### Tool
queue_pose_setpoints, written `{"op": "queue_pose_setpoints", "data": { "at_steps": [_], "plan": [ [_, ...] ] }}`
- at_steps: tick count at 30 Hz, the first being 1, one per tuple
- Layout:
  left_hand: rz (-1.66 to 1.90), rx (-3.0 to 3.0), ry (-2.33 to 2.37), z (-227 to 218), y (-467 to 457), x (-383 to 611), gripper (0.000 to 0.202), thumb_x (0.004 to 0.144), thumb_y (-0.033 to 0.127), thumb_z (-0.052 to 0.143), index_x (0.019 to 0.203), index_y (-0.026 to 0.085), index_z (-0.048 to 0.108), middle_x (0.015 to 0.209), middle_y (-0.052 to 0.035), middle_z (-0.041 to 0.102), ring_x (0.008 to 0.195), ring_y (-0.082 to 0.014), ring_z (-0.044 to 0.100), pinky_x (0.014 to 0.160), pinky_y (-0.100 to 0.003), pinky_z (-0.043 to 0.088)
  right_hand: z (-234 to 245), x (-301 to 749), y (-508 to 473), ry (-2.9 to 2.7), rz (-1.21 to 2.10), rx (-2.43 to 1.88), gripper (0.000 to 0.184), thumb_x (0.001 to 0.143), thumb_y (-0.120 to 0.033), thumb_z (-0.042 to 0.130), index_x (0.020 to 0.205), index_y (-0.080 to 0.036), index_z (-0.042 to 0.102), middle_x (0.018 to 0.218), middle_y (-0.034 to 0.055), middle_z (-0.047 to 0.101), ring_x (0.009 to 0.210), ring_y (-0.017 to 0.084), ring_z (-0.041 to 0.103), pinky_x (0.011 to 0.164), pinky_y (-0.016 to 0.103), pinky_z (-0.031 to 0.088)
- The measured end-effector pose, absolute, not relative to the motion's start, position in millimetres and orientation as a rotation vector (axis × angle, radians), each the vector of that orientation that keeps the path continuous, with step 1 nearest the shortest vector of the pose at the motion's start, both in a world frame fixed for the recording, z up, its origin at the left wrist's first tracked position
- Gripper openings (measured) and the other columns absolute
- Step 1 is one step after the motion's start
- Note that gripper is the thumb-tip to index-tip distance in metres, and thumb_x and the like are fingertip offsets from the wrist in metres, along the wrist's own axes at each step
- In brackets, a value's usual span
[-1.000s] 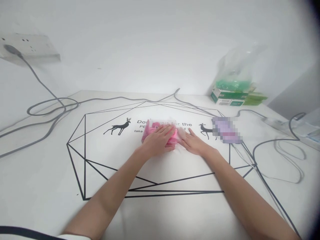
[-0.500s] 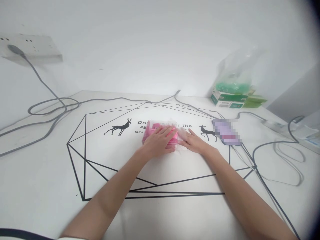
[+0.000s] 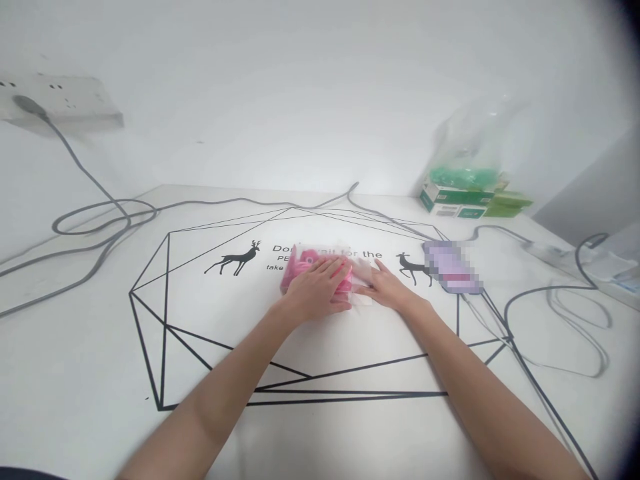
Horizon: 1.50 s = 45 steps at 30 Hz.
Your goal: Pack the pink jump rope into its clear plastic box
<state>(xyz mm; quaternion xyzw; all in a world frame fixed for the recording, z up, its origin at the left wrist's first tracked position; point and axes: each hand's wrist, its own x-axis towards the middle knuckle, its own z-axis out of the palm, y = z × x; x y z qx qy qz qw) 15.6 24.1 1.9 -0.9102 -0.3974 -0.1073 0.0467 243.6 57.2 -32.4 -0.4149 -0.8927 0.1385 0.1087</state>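
The pink packet (image 3: 294,272) lies on a white tabletop (image 3: 90,360) printed with black geometric lines and a deer (image 3: 234,257) just left of the packet. White walls meet behind it. Grey cables (image 3: 100,223) loop far to the packet's left, and green boxes (image 3: 463,202) stand well to its right at the back. A pixelated purple thing (image 3: 453,267) right of the packet cannot be made out, and the packet's contents are mostly covered. The left hand (image 3: 316,288) lies flat on the packet, fingers outstretched. The right hand (image 3: 391,289) rests flat on its clear right edge, gripping nothing.
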Motion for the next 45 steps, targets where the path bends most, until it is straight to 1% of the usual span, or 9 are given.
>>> {"op": "queue_pose_setpoints", "data": {
  "at_steps": [7,13,17,22,25,30,34,40,45],
  "plan": [
    [-0.360,-2.729,-1.222,2,21,18,0.077,0.085,0.059,0.060,0.145,0.015,0.039,0.153,-0.0125,0.039,0.142,-0.0277,0.036,0.116,-0.043,0.030,-32,240,48,-2.513,0.399,-1.220,0.060,0.097,-0.059,0.040,0.145,-0.023,0.045,0.107,0.0082,0.074,0.118,0.024,0.062,0.119,0.051,0.017],
    [-0.441,-2.635,-1.381,0,14,35,0.072,0.086,0.058,0.057,0.141,0.013,0.045,0.148,-0.0144,0.047,0.138,-0.0288,0.042,0.117,-0.046,0.027,-35,243,45,-2.455,0.476,-1.210,0.051,0.099,-0.055,0.037,0.137,-0.025,0.054,0.098,0.0038,0.076,0.114,0.022,0.064,0.121,0.047,0.015],
    [-0.487,-2.575,-1.449,-1,15,45,0.061,0.089,0.046,0.055,0.139,0.012,0.048,0.144,-0.0141,0.051,0.135,-0.0291,0.045,0.115,-0.047,0.031,-41,247,47,-2.379,0.449,-1.351,0.045,0.099,-0.051,0.038,0.130,-0.026,0.060,0.089,0.0045,0.075,0.133,0.027,0.049,0.116,0.047,0.031],
    [-0.575,-2.489,-1.512,-5,12,54,0.056,0.085,0.037,0.056,0.136,0.014,0.051,0.141,-0.0119,0.055,0.133,-0.0290,0.047,0.115,-0.050,0.031,-43,248,46,-2.310,0.407,-1.312,0.040,0.100,-0.041,0.039,0.130,-0.024,0.059,0.097,0.0053,0.075,0.120,0.029,0.061,0.109,0.047,0.041],
    [-0.638,-2.427,-1.545,-11,11,57,0.052,0.085,0.031,0.053,0.135,0.015,0.054,0.139,-0.0108,0.057,0.131,-0.0277,0.050,0.116,-0.052,0.029,-40,248,44,-2.296,0.393,-1.260,0.044,0.098,-0.036,0.040,0.139,-0.023,0.051,0.117,0.0070,0.071,0.122,0.027,0.059,0.108,0.047,0.042],
    [-0.678,-2.404,-1.548,-16,11,58,0.051,0.088,0.035,0.051,0.134,0.015,0.055,0.139,-0.0099,0.057,0.131,-0.0275,0.050,0.115,-0.053,0.030,-38,248,43,-2.326,0.319,-1.129,0.059,0.095,-0.039,0.047,0.151,-0.023,0.035,0.154,0.0086,0.040,0.139,0.026,0.042,0.116,0.047,0.032],
    [-0.698,-2.411,-1.526,-15,11,58,0.049,0.090,0.037,0.050,0.134,0.015,0.055,0.138,-0.0095,0.058,0.131,-0.0271,0.049,0.115,-0.052,0.029,-38,247,43,-2.346,0.226,-1.039,0.065,0.093,-0.035,0.050,0.154,-0.027,0.028,0.158,0.0074,0.032,0.143,0.026,0.034,0.118,0.051,0.027],
    [-0.787,-2.388,-1.445,-11,7,54,0.057,0.095,0.035,0.044,0.149,0.022,0.035,0.148,-0.0084,0.048,0.131,-0.0250,0.050,0.113,-0.048,0.034,-35,242,44,-2.303,0.275,-1.013,0.060,0.095,-0.033,0.047,0.152,-0.025,0.032,0.157,0.0076,0.034,0.144,0.023,0.033,0.117,0.049,0.029],
    [-0.824,-2.382,-1.381,-16,8,51,0.037,0.094,0.031,0.046,0.128,0.023,0.060,0.137,-0.0085,0.058,0.124,-0.0260,0.056,0.113,-0.048,0.034,-32,242,45,-2.382,0.295,-1.057,0.057,0.096,-0.033,0.045,0.151,-0.027,0.034,0.157,0.0051,0.034,0.145,0.023,0.030,0.118,0.050,0.027]
  ]
}}
